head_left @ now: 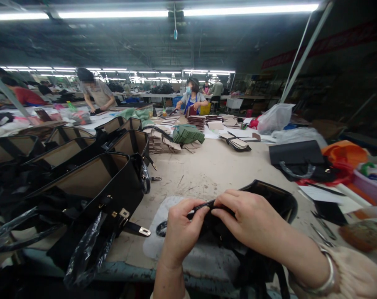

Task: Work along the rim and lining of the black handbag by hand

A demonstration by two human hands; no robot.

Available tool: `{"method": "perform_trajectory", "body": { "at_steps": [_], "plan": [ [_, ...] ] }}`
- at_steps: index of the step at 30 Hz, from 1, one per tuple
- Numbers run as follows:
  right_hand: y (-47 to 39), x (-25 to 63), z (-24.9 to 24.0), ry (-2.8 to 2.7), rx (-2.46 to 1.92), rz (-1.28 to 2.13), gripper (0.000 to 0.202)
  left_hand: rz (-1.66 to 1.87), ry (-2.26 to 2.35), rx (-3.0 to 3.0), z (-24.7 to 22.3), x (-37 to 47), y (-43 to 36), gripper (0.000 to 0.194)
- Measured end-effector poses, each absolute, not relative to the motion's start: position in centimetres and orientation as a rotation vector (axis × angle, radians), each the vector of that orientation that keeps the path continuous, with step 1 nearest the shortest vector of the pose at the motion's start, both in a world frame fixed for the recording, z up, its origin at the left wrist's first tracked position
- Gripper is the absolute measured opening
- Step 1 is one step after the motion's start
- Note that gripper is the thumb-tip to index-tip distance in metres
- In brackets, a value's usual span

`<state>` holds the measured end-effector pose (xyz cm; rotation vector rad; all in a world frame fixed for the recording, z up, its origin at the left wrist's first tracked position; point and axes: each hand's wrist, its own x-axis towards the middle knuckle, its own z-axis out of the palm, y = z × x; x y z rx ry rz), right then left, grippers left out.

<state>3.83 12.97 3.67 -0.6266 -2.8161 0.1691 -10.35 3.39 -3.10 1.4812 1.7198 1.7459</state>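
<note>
A black handbag (269, 195) lies on the worktable in front of me, its far side raised and its opening partly showing. My left hand (184, 226) pinches the bag's edge between thumb and fingers. Close beside it, my right hand (247, 218) grips the same edge, thumb below and fingers on top. Both hands hide much of the bag's near side. Under the bag is a pale sheet (154, 232). A loop wrapped in clear plastic (161, 228) shows just left of my left hand.
Several black handbags (123, 178) with tan linings crowd the left. A green bundle (188, 133) and stacked brown pieces (160, 141) lie beyond. At right are another black bag (297, 155), scissors (324, 228) and a purple basin (369, 182). A co-worker (191, 97) is across the table.
</note>
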Motion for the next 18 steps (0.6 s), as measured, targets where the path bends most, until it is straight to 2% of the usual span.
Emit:
{"method": "perform_trajectory", "body": {
  "at_steps": [6,18],
  "plan": [
    [14.1,4.9,3.7,-2.832,-0.698,0.108,0.021,1.746,1.680,1.490,-3.1,-10.2,3.5,0.015],
    [14.1,4.9,3.2,-2.781,-0.701,-0.080,0.020,1.798,1.766,1.535,-2.8,-9.3,4.1,0.008]
  ]
}}
